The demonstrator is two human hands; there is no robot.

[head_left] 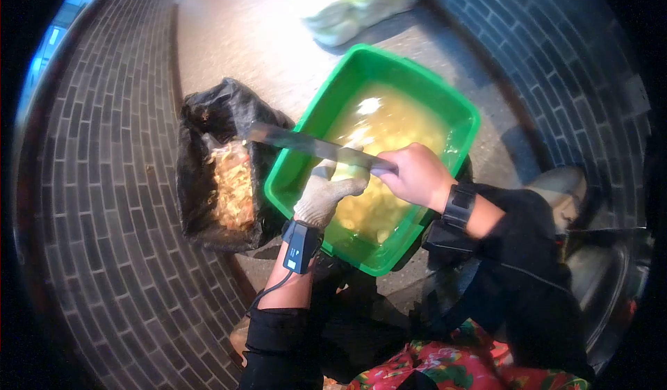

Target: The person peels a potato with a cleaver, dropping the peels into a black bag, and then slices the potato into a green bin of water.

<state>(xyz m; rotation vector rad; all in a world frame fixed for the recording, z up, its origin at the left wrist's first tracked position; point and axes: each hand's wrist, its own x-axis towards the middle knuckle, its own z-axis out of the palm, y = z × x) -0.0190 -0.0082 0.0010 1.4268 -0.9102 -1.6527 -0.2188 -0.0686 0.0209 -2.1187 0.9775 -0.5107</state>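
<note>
A long, broad-bladed knife [299,142] is in my right hand [419,174], whose fingers wrap round its handle. Its blade points left across the tub and passes over the fingers of my left hand [323,194]. That hand wears a pale knitted glove and is curled, thumb out, around a pale yellow piece [342,173] that looks like a peeled potato; the blade partly hides it. Both hands are above a green plastic tub [283,181]. Inside it, many yellowish potato-like pieces [375,213] lie in cloudy water [406,108].
Left of the tub stands a container lined with a black bag [194,213], with peelings [233,188] in it. A pale, full bag [347,7] rests on the floor beyond. Brick-patterned surfaces [111,153] flank both sides. A shoe [563,185] is at right.
</note>
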